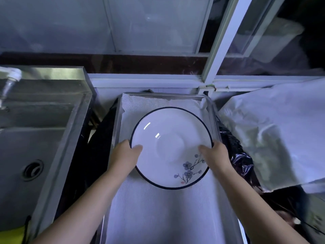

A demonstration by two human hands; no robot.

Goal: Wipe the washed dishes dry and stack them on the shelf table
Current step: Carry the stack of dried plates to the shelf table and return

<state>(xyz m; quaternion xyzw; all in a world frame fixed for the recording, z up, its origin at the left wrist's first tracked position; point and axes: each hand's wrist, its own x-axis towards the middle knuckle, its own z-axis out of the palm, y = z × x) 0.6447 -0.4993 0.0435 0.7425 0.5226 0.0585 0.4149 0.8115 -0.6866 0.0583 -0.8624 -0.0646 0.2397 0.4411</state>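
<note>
Both hands were on it: the plate (171, 147), white with a thin dark rim, sat squarely between them over the far half of the metal tray (213, 117). The left hand (125, 155) gripped the left edge and the right hand (216, 155) gripped the right edge, directly opposite each other. Each thumb lay over the rim onto the plate's white face, the left thumb (137, 148) pointing in from one side and the right thumb (204, 148) from the other. The other fingers were tucked under the rim, out of sight, so the plate was pinched at both sides.

The plate faced up, hollow side open to the room. Being round, it had no long axis to speak of, but its blue blossom sprig (189, 169) lay at the near right, just below the right thumb. Whether the underside touched the white cloth (158, 208) lining the tray, I could not tell.

To the left stood the steel sink (35, 138), its drain (33, 170) showing, with a tap (15, 74) at the far left corner. To the right, crumpled black plastic (235, 155) ran beside the tray, and a pale wrinkled sheet (272, 134) lay beyond it. A white window frame (223, 41) rose behind.
</note>
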